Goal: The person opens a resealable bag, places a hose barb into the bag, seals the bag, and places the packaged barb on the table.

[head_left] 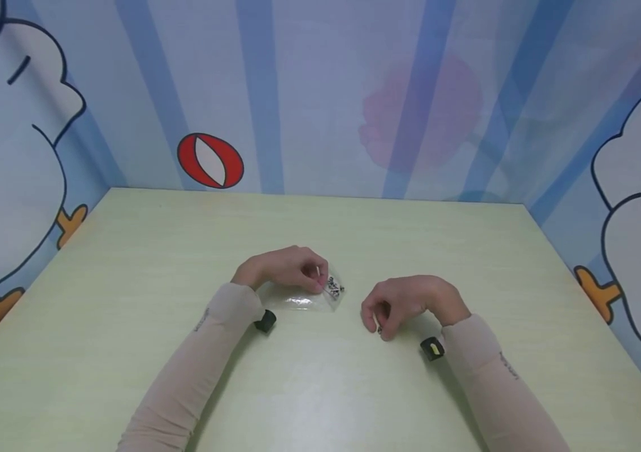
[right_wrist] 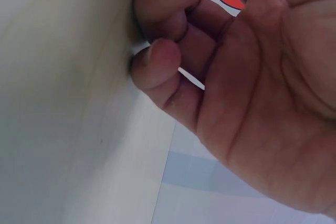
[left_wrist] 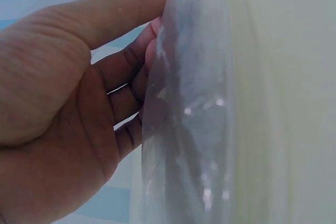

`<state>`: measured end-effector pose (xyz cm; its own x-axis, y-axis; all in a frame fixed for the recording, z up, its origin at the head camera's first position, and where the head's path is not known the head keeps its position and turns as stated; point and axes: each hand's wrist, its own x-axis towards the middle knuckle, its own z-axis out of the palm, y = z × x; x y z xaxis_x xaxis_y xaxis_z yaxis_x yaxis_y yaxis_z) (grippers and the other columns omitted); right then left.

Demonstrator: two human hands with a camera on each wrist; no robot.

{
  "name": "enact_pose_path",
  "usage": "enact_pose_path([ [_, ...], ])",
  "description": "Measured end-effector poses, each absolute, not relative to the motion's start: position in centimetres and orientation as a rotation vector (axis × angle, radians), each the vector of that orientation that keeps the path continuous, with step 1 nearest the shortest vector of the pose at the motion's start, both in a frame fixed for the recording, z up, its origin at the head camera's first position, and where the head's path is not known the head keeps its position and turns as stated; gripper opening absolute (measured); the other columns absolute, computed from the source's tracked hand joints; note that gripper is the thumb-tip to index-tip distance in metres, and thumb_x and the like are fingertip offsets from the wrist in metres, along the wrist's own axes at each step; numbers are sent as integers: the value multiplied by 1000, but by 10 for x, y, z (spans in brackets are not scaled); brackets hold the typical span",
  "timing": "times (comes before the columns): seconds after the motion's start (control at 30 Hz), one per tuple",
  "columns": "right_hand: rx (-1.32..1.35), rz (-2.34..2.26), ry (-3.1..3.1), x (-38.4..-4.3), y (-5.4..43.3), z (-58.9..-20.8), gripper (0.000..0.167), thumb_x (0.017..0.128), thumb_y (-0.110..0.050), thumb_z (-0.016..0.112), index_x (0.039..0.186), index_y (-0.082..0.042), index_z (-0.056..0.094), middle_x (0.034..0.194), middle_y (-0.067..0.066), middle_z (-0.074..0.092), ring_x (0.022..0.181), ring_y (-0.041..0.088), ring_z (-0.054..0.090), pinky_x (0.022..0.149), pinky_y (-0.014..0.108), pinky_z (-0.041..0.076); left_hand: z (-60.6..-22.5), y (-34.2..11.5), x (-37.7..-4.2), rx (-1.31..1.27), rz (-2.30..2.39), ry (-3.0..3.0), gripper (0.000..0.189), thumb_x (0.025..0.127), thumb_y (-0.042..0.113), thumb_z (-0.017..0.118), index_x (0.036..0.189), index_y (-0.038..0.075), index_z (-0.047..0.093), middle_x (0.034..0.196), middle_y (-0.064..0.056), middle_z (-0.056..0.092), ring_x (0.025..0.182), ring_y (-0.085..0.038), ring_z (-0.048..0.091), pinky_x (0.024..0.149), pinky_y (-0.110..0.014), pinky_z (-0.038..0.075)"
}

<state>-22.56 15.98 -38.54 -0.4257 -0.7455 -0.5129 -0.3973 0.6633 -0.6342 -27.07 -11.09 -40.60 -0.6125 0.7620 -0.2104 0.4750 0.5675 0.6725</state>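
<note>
A clear plastic bag (head_left: 300,303) lies on the table, with several small shiny metal pieces (head_left: 334,288) gathered at its right end. My left hand (head_left: 288,266) pinches the bag beside those pieces. In the left wrist view the clear film (left_wrist: 194,114) stretches past the fingertips and covers part of them. To the right of the bag, my right hand (head_left: 413,301) is low over the table, thumb and fingers pinching a tiny metallic piece (head_left: 379,329), too small to identify. That piece is hidden in the right wrist view, where curled fingers (right_wrist: 157,64) touch or nearly touch the tabletop.
Both hands work over a pale yellow-green table (head_left: 320,389). A striped blue curtain (head_left: 320,94) with cartoon figures rises along its back and sides. Small black wrist cameras (head_left: 432,348) hang below the cuffs, close to the tabletop.
</note>
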Motion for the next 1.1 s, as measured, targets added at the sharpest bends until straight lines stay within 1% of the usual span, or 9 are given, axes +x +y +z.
enact_pose_path([
  [0.17, -898, -565, 2060, -226, 160, -384, 20, 77, 7, 72, 83, -11, 68, 66, -4, 55, 61, 8, 47, 61, 25, 38, -405, -111, -271, 989, 788, 2315, 3, 95, 14, 69, 98, 12, 69, 86, 4, 63, 82, -13, 56, 82, -29, 44],
  [0.37, -904, -565, 2093, -227, 160, -385, 19, 79, 6, 73, 81, -12, 68, 65, -6, 54, 60, 7, 46, 61, 24, 38, -405, -112, -271, 999, 792, 2317, 5, 95, 15, 69, 98, 12, 69, 86, 4, 63, 82, -13, 56, 81, -30, 44],
  [0.5, -917, -554, 2130, -229, 159, -385, 17, 83, 1, 74, 82, -15, 68, 68, -7, 56, 62, 7, 48, 64, 26, 41, -407, -112, -272, 1001, 796, 2317, 1, 95, 14, 69, 95, 14, 68, 85, 4, 62, 82, -13, 56, 81, -30, 44],
  [0.63, -908, -560, 2183, -233, 157, -386, 14, 85, -3, 74, 84, -17, 69, 72, -6, 57, 66, 9, 50, 67, 28, 43, -407, -113, -272, 995, 803, 2319, 3, 94, 13, 69, 95, 15, 68, 85, 4, 63, 81, -13, 56, 81, -30, 44],
  [0.8, -915, -552, 2246, -238, 153, -385, 9, 88, -8, 72, 88, -17, 69, 78, -6, 59, 71, 9, 52, 69, 28, 44, -406, -113, -272, 999, 792, 2317, 5, 95, 15, 69, 98, 11, 69, 86, 4, 63, 82, -13, 56, 81, -29, 44],
  [0.87, -932, -548, 2277, -240, 151, -383, 7, 89, -10, 72, 90, -17, 70, 80, -6, 61, 73, 10, 52, 70, 29, 45, -405, -113, -271, 1003, 788, 2320, 3, 94, 14, 69, 97, 12, 68, 86, 4, 63, 82, -13, 56, 81, -30, 44],
  [1.03, -967, -545, 2333, -245, 148, -377, 8, 89, -10, 68, 93, -17, 70, 84, -6, 62, 76, 11, 54, 70, 29, 46, -405, -112, -271, 992, 795, 2314, 4, 94, 13, 70, 94, 17, 67, 86, 4, 64, 82, -13, 57, 82, -30, 43],
  [1.1, -975, -554, 2342, -248, 145, -374, 9, 90, -9, 67, 93, -17, 70, 84, -5, 62, 75, 11, 54, 69, 29, 46, -406, -112, -272, 989, 796, 2307, 3, 94, 13, 70, 95, 16, 68, 85, 4, 64, 82, -13, 56, 81, -30, 43],
])
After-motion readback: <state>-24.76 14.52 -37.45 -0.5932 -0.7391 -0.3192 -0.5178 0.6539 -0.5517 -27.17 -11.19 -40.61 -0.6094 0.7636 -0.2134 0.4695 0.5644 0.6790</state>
